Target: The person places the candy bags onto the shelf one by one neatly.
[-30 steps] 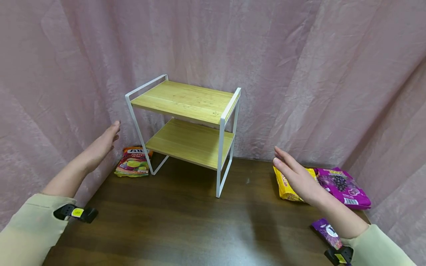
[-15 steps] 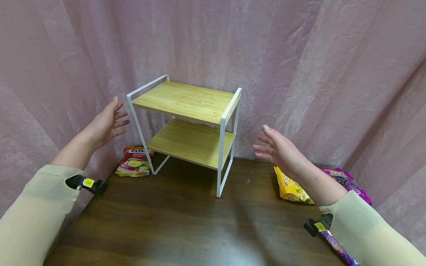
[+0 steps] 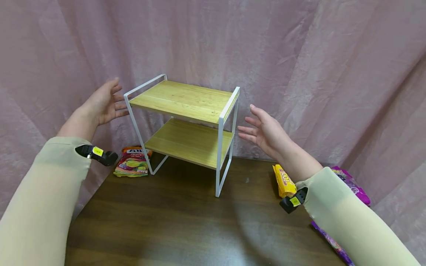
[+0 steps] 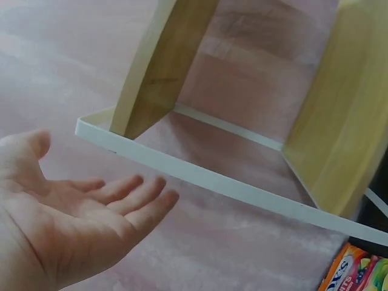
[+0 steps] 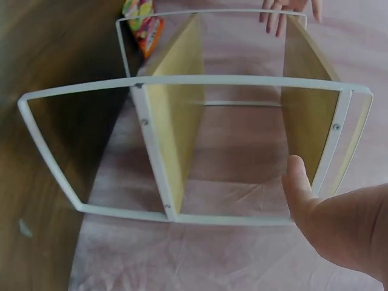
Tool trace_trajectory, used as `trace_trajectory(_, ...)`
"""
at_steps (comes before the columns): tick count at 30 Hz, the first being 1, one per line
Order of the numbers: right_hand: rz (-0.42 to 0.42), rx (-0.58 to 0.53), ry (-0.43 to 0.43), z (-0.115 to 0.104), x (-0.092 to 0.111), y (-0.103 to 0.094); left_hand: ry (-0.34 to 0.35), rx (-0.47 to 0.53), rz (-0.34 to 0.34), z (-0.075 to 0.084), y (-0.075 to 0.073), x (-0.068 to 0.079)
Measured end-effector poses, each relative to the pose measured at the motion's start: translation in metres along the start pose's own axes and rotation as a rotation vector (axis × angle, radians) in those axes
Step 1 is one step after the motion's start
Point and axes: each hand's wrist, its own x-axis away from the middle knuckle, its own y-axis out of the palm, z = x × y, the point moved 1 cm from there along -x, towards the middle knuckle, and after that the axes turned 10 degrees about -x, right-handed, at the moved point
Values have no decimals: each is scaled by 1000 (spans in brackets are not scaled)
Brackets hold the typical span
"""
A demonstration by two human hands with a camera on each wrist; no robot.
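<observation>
A two-tier shelf rack (image 3: pixel 186 99) with wooden boards and white metal side frames stands at the back of the table. My left hand (image 3: pixel 103 103) is just left of its upper side frame, fingers spread and relaxed, holding nothing. In the left wrist view the left hand (image 4: pixel 79 218) shows its palm, and a gap appears between its fingers and the white frame. To the right of the rack my right hand (image 3: pixel 266 133) hovers with fingers extended, palm toward the side frame. The right wrist view shows the right hand's thumb (image 5: pixel 297 185) in front of the upper board's end; contact cannot be told.
An orange-red candy bag (image 3: pixel 133 162) lies by the rack's left foot. At the right are a yellow bag (image 3: pixel 284 181), a purple bag (image 3: pixel 352 184) and a purple packet (image 3: pixel 332 244), partly hidden by my right arm. A pink curtain (image 3: pixel 283 55) hangs behind the brown table (image 3: pixel 186 221).
Both hands have risen and moved inward toward the rack's two sides, the right one travelling left from above the yellow bag. The rack and bags have stayed in place.
</observation>
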Motion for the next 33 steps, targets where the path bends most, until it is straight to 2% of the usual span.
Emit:
trace_trajectory(8,52,-144,50,0,-19,28,-66,73,15,12,1,-11)
trace_trajectory(15,67,-168,65,1,-32,45,-101,83,-11,22,2,-16)
trace_trajectory(23,31,-125,12,1,-35,55,-140,-16,-13,29,12,-20)
trace_trajectory(33,47,-79,7,-1,-34,57,-126,-118,-18,30,17,-24)
